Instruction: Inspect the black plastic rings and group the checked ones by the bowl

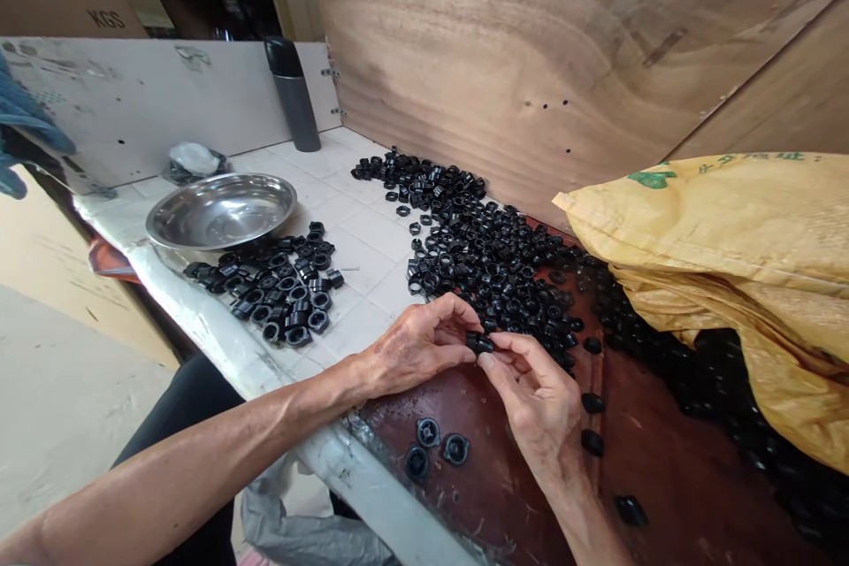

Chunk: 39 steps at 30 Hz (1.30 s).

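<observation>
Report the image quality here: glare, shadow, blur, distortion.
Head view: bright reflections streak the steel bowl; head view: the black parts along the yellow sack merge into darkness; head view: the left forearm looks stretched, probably wide-angle distortion; head view: left hand and right hand look fairly clear, but the small black piece between them shows little detail.

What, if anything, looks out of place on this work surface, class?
One black part lies alone on the brown surface, to the right of the right hand; it looks strayed, lying apart from the black heap.
</observation>
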Motion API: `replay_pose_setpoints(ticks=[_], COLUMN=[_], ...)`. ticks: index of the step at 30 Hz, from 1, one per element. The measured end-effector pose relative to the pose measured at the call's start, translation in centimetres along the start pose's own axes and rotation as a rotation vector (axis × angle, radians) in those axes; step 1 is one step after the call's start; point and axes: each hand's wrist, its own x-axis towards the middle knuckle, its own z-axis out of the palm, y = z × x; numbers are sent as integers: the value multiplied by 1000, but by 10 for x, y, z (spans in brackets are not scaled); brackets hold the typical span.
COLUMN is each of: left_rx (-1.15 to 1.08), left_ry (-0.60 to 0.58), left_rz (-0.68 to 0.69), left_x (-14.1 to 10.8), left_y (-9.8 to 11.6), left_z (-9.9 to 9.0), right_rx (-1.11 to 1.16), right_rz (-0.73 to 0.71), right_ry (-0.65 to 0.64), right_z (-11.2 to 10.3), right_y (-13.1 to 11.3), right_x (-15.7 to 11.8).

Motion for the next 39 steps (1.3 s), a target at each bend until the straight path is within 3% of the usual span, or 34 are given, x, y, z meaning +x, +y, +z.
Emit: replay_pose_setpoints(ticks=[5, 12, 18, 23, 28, 34, 39], left_rx=[-42, 81, 83, -5, -117, -161, -209], left_ry=[-25, 10, -26, -41, -17, -44, 6], left_rz=[-29, 220, 281, 199, 94, 66, 1], left_x=[0, 2, 2, 1, 1, 1, 1], left_y=[-4, -8, -9, -7, -5, -3, -4], left_z=[0, -1, 0, 4, 4, 5, 6], right_rx=[-56, -114, -344, -344, -349, -431, -417], right_rz=[-92, -106, -196, -252, -311, -270, -316], right_ry=[-2, 3, -48, 31, -105, -28, -85], right_z=[-2, -1, -3, -4, -8, -8, -7], right_y=[1, 5, 6, 4, 2, -4, -13], right_x=[-1, -2, -2, -4, -2, 0, -4])
